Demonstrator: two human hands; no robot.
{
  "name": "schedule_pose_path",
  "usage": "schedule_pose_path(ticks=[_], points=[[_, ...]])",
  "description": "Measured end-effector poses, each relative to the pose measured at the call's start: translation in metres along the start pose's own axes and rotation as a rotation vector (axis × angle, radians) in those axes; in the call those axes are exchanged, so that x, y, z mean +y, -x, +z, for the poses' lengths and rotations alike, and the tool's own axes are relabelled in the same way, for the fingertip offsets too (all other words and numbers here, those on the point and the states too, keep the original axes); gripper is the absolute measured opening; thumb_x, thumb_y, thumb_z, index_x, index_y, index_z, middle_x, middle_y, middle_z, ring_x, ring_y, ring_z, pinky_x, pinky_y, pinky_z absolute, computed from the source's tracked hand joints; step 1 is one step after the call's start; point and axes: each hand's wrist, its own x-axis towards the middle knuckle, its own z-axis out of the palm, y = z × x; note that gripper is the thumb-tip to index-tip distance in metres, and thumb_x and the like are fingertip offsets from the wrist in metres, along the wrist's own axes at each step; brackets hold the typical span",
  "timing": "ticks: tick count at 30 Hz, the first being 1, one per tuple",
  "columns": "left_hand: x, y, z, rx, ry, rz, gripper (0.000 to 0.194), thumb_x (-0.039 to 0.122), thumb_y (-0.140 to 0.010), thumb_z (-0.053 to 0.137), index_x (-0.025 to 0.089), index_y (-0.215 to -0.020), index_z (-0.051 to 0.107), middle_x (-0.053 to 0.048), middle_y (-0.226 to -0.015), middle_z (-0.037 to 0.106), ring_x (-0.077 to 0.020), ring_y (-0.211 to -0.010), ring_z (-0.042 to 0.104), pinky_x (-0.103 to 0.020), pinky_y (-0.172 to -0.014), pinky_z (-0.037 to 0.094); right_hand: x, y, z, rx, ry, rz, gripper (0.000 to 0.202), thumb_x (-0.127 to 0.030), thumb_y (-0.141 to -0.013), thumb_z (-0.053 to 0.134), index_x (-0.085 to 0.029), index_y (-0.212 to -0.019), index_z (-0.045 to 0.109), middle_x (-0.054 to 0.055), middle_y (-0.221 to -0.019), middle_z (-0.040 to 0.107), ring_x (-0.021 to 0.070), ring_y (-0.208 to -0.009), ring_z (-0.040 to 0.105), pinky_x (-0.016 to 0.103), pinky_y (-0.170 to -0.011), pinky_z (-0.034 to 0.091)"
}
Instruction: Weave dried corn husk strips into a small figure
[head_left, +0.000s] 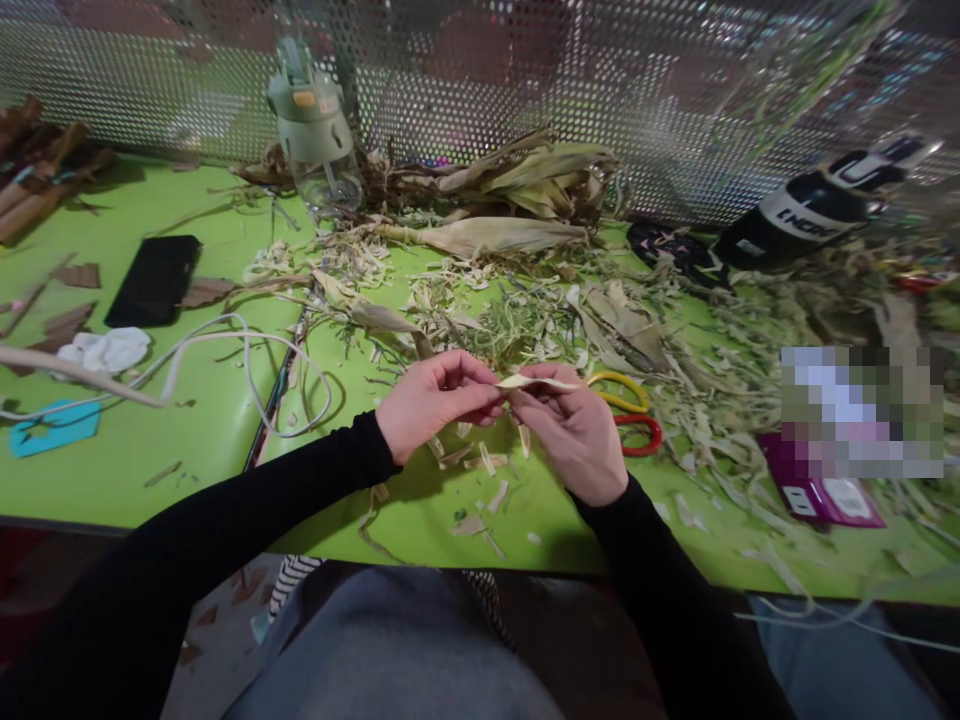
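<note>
Between my two hands is a narrow, pale strip of dried corn husk [536,383], held a little above the green table. My left hand [442,398] pinches its left end between thumb and fingers. On the other side, my right hand [574,430] grips the strip with its fingers closed. Beside the right hand lie scissors [637,435] with one yellow and one red handle loop; their blades are hidden. Small cut husk pieces [487,460] are scattered beneath the hands. Behind them lie loose shreds [517,320] and a whole dried husk [495,236].
A clear bottle with a green lid [319,130] stands before the perforated metal screen [465,80]. At left are a black phone [154,280], white cable [247,350] and crumpled tissue [105,350]. A black bottle [806,215] and purple packet [832,500] lie at right among husk scraps.
</note>
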Motion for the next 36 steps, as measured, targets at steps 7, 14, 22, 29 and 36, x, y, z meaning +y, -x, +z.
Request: schedule_pose_path(ticks=[7,14,22,29,36], points=[[-0.0020,0.0005,0.0011,-0.017,-0.171,0.136,0.008,0.008,-0.074,0.063,0.012,-0.074,0.056,0.003,-0.062,0.062,-0.0057,-0.056,0.061,-0.019,-0.060,0.051,-0.0013,0.0003,-0.0006,-0.028,-0.081,0.030,0.019,-0.032,-0.074,0.069,-0.020,-0.085,0.058,0.001,-0.078,0.061,0.0124,-0.064,0.057,0.027,-0.060,0.050],[-0.0059,0.0013,0.0015,-0.025,-0.230,0.219,0.009,0.016,-0.075,0.065,0.013,-0.075,0.056,0.002,-0.064,0.061,-0.0066,-0.058,0.060,-0.020,-0.061,0.050,-0.0019,0.0002,0.0019,0.000,-0.139,0.080,0.010,-0.025,-0.076,0.065,-0.019,-0.076,0.057,-0.004,-0.065,0.053,0.0069,-0.053,0.047,0.021,-0.051,0.040],[-0.0070,0.0026,-0.0038,-0.034,-0.582,0.425,0.010,0.021,-0.076,0.066,0.015,-0.082,0.061,0.001,-0.070,0.062,-0.0061,-0.059,0.055,-0.018,-0.059,0.046,-0.0002,0.0016,0.0039,0.012,-0.280,0.135,0.015,-0.028,-0.074,0.068,-0.019,-0.078,0.058,-0.004,-0.068,0.055,0.0060,-0.053,0.048,0.020,-0.049,0.041],[-0.0045,-0.0017,-0.0034,-0.044,-0.270,0.155,0.015,0.021,-0.075,0.066,0.014,-0.075,0.053,0.002,-0.066,0.060,-0.0084,-0.062,0.061,-0.020,-0.060,0.050,-0.0035,0.0010,-0.0002,-0.030,-0.165,0.040,0.020,-0.033,-0.075,0.070,-0.020,-0.085,0.059,-0.003,-0.069,0.057,0.0079,-0.057,0.053,0.021,-0.054,0.047],[-0.0016,-0.0027,-0.0023,-0.030,-0.154,0.079,0.013,0.008,-0.071,0.063,0.014,-0.069,0.051,0.005,-0.062,0.058,-0.0045,-0.056,0.058,-0.018,-0.057,0.049,-0.0027,0.0009,0.0007,-0.020,0.054,-0.035,0.017,-0.035,-0.080,0.065,-0.020,-0.084,0.057,-0.002,-0.070,0.059,0.0092,-0.057,0.052,0.023,-0.054,0.046]])
